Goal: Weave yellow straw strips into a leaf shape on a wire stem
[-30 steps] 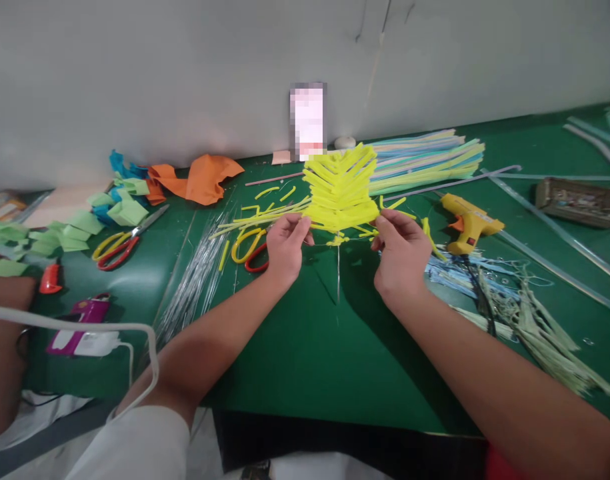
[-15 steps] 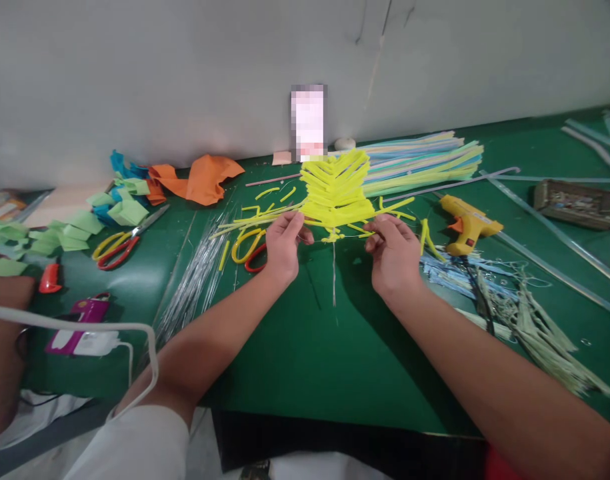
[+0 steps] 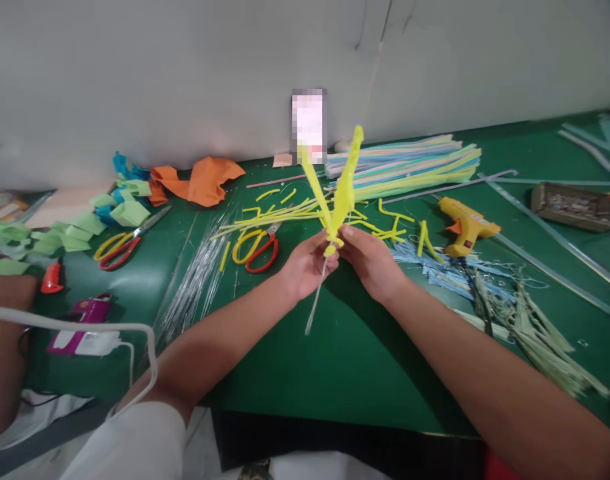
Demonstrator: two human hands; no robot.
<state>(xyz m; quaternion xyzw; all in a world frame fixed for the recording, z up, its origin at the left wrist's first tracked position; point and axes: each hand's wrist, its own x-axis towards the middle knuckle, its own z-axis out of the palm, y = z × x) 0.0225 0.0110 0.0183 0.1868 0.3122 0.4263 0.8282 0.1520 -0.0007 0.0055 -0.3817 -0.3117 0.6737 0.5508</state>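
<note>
Yellow piece (image 3: 343, 202) spreads V-shaped; wire stem (image 3: 315, 302) slants down.

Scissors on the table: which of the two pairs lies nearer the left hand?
The right-hand pair, just left of the left hand; the other pair lies farther left, beside the green paper.

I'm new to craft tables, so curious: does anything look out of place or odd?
The short yellow pieces beside the yellow glue gun look untidy: they lie scattered at differing angles, whereas the pastel stems lie side by side. Nothing looks clearly spilled or damaged.
</note>
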